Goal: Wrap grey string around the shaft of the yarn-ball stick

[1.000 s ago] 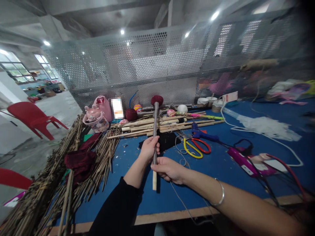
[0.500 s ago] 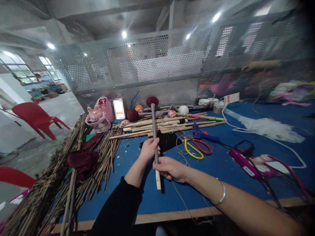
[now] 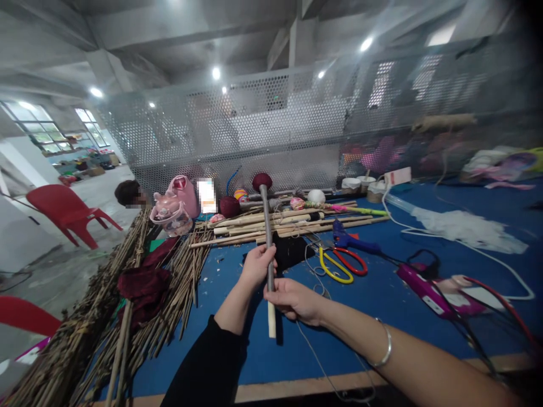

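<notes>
I hold a long stick (image 3: 267, 226) nearly upright over the blue table (image 3: 360, 316); its upper part is wrapped grey, its bare lower end is pale wood, and a dark red ball tops it (image 3: 262, 181). My left hand (image 3: 255, 264) is closed round the wrapped shaft. Just below it, my right hand (image 3: 292, 299) is closed on the shaft too, and a thin thread (image 3: 314, 350) trails from it toward the table's front edge.
Bamboo sticks (image 3: 280, 220) lie across the table's back, with a heap of thin twigs (image 3: 106, 316) and dark red cloth (image 3: 144, 282) at left. Yellow and red scissors (image 3: 339, 264), a blue glue gun (image 3: 350, 240), a pink tool (image 3: 424, 285) and cables lie right. A person's head (image 3: 129, 193) shows behind the twigs.
The view has tilted up slightly and the stick with both hands sits a little lower in it. A person's head has come into view at the left.
</notes>
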Motion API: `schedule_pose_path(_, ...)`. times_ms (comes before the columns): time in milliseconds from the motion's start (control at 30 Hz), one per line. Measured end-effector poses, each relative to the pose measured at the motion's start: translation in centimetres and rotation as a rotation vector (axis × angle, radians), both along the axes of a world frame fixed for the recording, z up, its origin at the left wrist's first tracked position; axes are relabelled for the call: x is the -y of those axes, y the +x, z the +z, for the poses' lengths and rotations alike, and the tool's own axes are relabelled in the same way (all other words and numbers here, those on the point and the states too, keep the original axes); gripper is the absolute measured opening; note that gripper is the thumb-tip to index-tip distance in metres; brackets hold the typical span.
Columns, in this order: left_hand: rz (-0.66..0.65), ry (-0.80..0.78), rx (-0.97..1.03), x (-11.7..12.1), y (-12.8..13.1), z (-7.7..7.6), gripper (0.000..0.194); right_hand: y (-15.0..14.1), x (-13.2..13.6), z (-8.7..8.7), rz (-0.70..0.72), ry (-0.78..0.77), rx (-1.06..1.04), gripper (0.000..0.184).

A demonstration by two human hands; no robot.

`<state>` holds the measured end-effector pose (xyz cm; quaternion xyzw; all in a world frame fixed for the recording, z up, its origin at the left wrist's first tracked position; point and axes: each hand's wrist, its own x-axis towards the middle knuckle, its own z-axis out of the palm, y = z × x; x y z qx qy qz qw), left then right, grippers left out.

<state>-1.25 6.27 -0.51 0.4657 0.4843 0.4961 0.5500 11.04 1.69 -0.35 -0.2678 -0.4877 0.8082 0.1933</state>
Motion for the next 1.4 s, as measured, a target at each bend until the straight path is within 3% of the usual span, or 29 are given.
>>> schedule_pose_path(167,-0.017,-0.011,0.036,0.3,0.3,0.4,0.049,0.2,-0.1,0.1,0.034,0.027,-0.062,0.025)
schedule_pose_path(400,0.078,0.031,-0.005,0.4,0.0,0.6,0.035,-0.5,0.3,-0.5,-0.075,0.118,0.086,0.026)
schedule_pose_path(633,0.058,0.009,0.023,0.3,0.5,0.0,0.041,0.3,-0.1,0.3,0.046,-0.013,-0.039,0.027)
schedule_pose_path(933,0.13,0.028,-0.081,0.1,-0.2,-0.1,0.034,-0.1,0.2,-0.1,-0.034,0.174,0.154,0.029)
schedule_pose_path(1133,0.09,-0.01,-0.064,0.1,0.2,-0.4,0.034,0.3,0.0,0.5,0.067,-0.017,0.001,0.028)
schedule_pose_path(1400,0.14,0.033,-0.111,0.7,-0.2,0.7,0.027,-0.1,0.2,0.1,-0.048,0.093,0.192,0.029)
